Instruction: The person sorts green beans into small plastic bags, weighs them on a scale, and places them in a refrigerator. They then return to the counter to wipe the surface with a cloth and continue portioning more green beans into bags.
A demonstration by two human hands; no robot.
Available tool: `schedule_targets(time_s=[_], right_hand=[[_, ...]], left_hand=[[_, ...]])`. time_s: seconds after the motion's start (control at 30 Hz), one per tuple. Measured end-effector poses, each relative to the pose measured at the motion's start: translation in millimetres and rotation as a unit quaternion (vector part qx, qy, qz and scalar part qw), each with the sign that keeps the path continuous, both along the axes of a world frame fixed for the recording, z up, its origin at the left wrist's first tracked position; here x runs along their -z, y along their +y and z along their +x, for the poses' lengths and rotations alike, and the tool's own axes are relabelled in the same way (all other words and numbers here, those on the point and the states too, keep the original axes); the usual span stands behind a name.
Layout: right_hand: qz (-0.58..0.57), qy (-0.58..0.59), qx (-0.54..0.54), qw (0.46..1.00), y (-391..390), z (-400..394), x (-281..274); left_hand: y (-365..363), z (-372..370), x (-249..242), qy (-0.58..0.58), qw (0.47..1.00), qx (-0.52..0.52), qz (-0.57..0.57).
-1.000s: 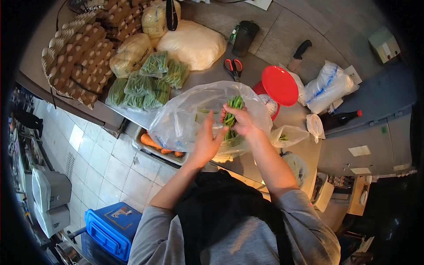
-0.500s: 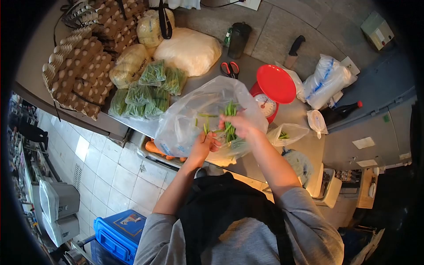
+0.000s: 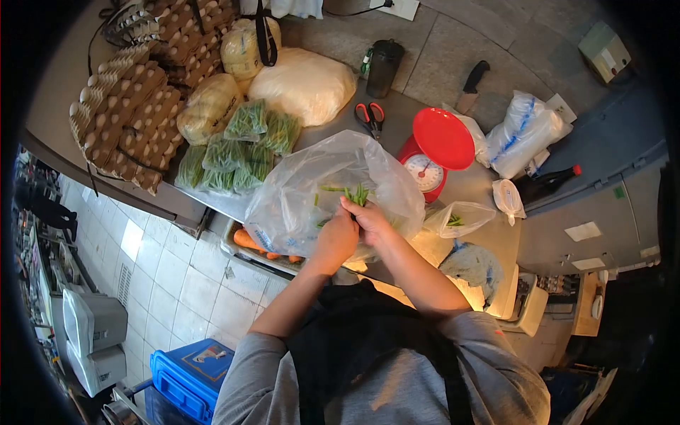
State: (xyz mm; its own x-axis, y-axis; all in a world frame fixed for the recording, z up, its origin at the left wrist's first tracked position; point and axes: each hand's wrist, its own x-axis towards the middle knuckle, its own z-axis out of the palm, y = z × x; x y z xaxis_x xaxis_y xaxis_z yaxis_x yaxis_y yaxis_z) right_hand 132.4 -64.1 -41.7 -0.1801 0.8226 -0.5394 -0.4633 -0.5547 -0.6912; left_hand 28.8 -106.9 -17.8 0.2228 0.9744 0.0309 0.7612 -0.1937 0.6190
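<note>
A large clear plastic bag (image 3: 283,191) lies spread open on the metal counter, with a few loose green pieces inside. Over it, my right hand (image 3: 370,221) is closed around a small bunch of green beans (image 3: 359,194), whose tips stick out beyond the fingers. My left hand (image 3: 338,242) presses against the right one, its fingers closed on the same beans; the back of the hand hides most of its grip. A smaller clear bag (image 3: 464,218) with some green beans sits to the right of my right forearm.
A red dial scale (image 3: 426,172) stands behind the bag, beside scissors (image 3: 370,117) and a dark bottle (image 3: 384,69). Packed bags of green vegetables (image 3: 227,153) and stacked egg trays (image 3: 127,117) fill the left side. Carrots (image 3: 248,239) lie below the counter edge. A knife (image 3: 473,83) is at the back.
My hands have come together; before, the left was apart from the right with bean pieces in it. The bunch has moved slightly left and down, and the bag's rim has sunk a little.
</note>
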Motion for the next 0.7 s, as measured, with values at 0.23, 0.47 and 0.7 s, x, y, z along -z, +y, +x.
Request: schedule_targets(time_s=[0.23, 0.47, 0.7], right_hand=[[-0.037, 0.062, 0.013, 0.997, 24.6, 21.6, 12.4], [-0.03, 0.073, -0.19, 0.979, -51.4, 33.3, -87.0], [0.007, 0.028, -0.255, 0.966, -127.5, 62.4, -80.7]], left_hand=[[-9.9, -14.6, -12.9, -0.161, 0.985, -0.055, -0.006], [-12.4, -26.8, -46.1, -0.469, 0.883, 0.003, -0.006], [-48.1, -1.1, -59.8, -0.344, 0.898, 0.271, -0.047]])
